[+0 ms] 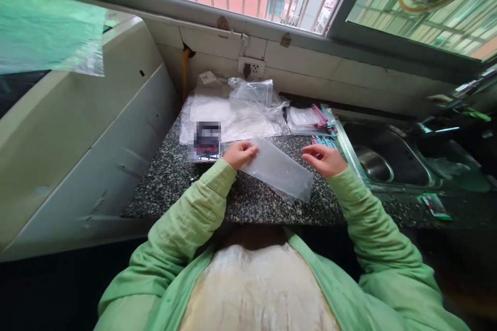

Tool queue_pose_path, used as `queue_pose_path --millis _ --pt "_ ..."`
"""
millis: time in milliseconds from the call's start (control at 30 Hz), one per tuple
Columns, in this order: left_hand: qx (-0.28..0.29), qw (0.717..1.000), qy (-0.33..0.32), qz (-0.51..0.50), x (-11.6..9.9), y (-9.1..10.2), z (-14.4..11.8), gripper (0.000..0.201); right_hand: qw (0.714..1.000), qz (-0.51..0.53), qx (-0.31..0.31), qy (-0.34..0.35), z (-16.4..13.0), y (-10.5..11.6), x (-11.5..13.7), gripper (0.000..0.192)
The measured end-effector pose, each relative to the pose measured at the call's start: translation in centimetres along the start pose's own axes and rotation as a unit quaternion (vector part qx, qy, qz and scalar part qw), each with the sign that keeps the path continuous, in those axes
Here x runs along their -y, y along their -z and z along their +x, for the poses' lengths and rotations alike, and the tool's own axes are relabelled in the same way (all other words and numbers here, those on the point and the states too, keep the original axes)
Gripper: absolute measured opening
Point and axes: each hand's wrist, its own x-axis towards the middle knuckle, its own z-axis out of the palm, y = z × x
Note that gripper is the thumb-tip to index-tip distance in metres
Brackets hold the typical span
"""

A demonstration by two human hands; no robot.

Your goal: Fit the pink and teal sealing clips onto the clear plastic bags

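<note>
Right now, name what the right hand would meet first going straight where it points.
Probably the plastic bag in the left hand; depth is unclear, so the right hand might pass above it.

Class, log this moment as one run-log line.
left hand: pinching plastic sleeve | right hand: apart from sleeve, nothing visible held | beyond right hand: blue strips

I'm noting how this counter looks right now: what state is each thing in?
Left hand: pinching the plastic pouch.
Plastic pouch: flat, held near one end.
Right hand: fingers bent, apart from the pouch; whether it holds anything is unclear.
White plastic sheets: spread out.
Clear bag: crumpled, atop the sheets.
Wall socket: dark plug inserted.
Green sleeves: wrinkled, reaching the wrists.
</note>
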Motion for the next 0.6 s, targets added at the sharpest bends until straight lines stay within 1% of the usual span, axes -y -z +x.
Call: queue_pose_path --millis 67,100,200,300,400,500,600 --pt "0.033 0.999 -0.004 -0.015 -0.2 -0.1 -0.2 0.025 0.997 0.038 0.052 -0.035 1.3 0.3 -0.8 0.024" --pt "0.047 0.999 -0.003 -0.019 -0.3 -0.2 -0.3 0.027 0.995 0.052 0.074 -0.037 1.9 0.0 -0.8 0.025" --pt "0.075 0.996 0.010 -0.036 -0.3 -0.5 -0.4 0.028 0.988 0.093 0.119 -0.026 3.9 -1.7 0.4 0.026" --pt "0.088 0.994 0.017 -0.058 -0.3 -0.6 -0.4 0.032 0.982 0.134 0.127 -0.033 5.5 -3.9 1.8 0.027" --pt "0.095 0.993 0.017 -0.068 -0.1 -0.6 -0.3 0.033 0.969 0.193 0.145 -0.055 6.6 -5.4 2.2 0.033" --pt "0.100 0.992 0.017 -0.075 0.2 -0.6 -0.1 0.033 0.957 0.238 0.152 -0.070 7.0 -6.1 2.2 0.037" --pt "0.103 0.991 0.022 -0.084 0.3 -0.6 -0.1 0.031 0.951 0.267 0.142 -0.069 7.0 -6.4 2.2 0.036"
